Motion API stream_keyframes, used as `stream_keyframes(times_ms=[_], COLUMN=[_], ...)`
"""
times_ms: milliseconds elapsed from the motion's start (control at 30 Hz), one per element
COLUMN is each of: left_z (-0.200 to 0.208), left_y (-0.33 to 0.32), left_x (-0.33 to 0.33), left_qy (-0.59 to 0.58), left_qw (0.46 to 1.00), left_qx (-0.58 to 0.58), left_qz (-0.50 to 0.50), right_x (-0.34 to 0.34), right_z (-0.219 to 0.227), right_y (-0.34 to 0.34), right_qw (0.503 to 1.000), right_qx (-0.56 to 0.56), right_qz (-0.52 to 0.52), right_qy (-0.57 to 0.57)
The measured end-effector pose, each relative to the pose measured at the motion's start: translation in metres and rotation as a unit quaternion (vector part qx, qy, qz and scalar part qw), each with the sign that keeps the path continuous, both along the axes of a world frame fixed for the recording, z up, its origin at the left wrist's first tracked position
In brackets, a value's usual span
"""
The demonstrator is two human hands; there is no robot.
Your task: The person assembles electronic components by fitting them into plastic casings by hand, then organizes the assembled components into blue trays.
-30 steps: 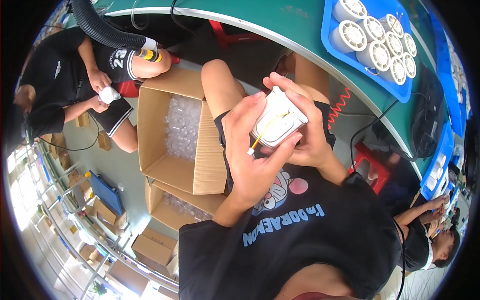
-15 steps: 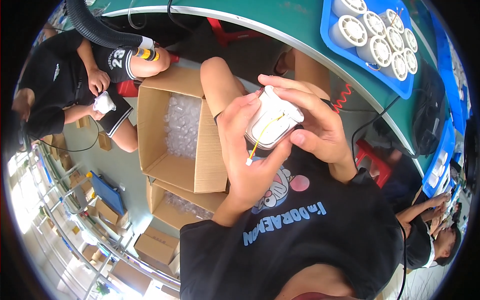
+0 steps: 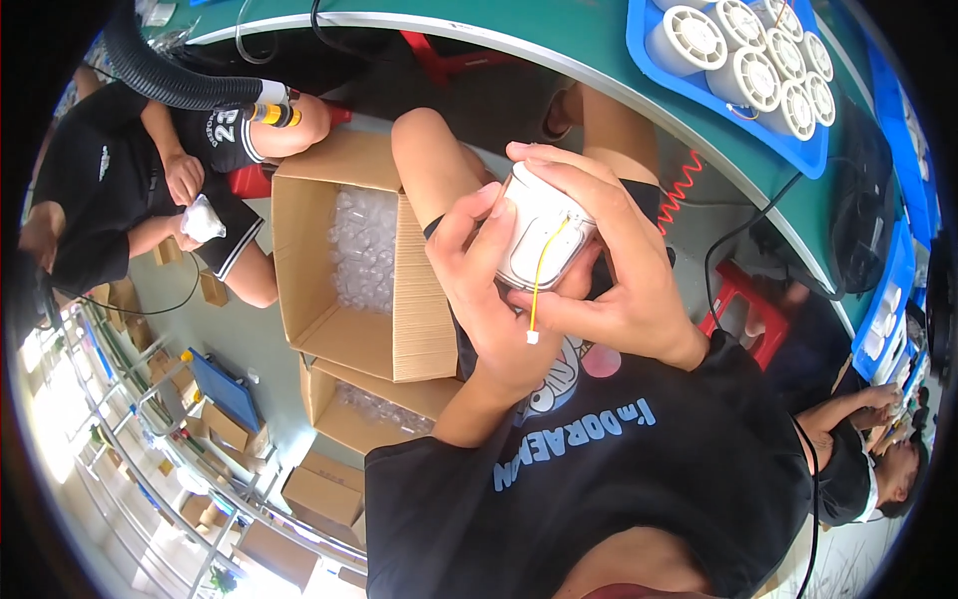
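Note:
Both hands hold a small white round fan housing (image 3: 539, 235) close to my chest, above my lap. My left hand (image 3: 486, 290) grips its left side with the thumb on top. My right hand (image 3: 609, 270) wraps over its top and right side. A thin yellow wire (image 3: 539, 275) with a small white plug at its end hangs down from the part between my hands.
An open cardboard box (image 3: 344, 255) of clear plastic pieces stands on the floor at left, a second box (image 3: 369, 404) beside it. A blue tray (image 3: 743, 60) of white round fans sits on the green table (image 3: 559, 40). A seated person (image 3: 150, 190) holds a white part at far left.
My hands have turned the white part slightly and shifted it down toward my chest; my right fingers now cover more of its top. The yellow wire hangs straighter.

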State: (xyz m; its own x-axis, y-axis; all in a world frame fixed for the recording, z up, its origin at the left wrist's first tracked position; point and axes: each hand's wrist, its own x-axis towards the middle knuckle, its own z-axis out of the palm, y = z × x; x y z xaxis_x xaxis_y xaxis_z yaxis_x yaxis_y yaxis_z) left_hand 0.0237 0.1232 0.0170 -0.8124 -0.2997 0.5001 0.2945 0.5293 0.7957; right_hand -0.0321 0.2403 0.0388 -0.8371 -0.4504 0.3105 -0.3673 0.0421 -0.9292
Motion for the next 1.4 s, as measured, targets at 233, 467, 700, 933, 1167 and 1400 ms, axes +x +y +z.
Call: stream_keyframes(times_ms=[233,467,700,933,1167,1400], left_z=[-0.002,-0.001,0.033,0.039,0.038,0.021], left_y=[0.001,-0.007,-0.016,-0.013,-0.018,-0.022], left_x=[0.0,-0.013,-0.038,-0.028,-0.029,-0.044], left_qy=[-0.036,-0.112,-0.186,-0.195,-0.202,-0.21], left_qw=[0.999,0.993,0.914,0.859,0.872,0.792], left_qx=[-0.008,0.029,0.359,0.457,0.433,0.545], left_qz=[0.003,0.003,-0.034,-0.127,-0.107,-0.18], right_x=[-0.001,-0.014,-0.017,-0.026,-0.032,-0.038], right_z=[-0.005,-0.003,-0.032,-0.035,-0.034,-0.039], right_y=[0.001,0.001,-0.011,-0.021,-0.015,-0.017], right_qw=[0.999,0.996,0.965,0.97,0.985,0.992], right_qx=[0.007,0.074,-0.213,-0.218,-0.147,-0.109], right_qz=[-0.026,0.001,0.051,-0.044,0.008,-0.053], right_qy=[0.021,-0.054,-0.144,-0.1,-0.089,-0.024])
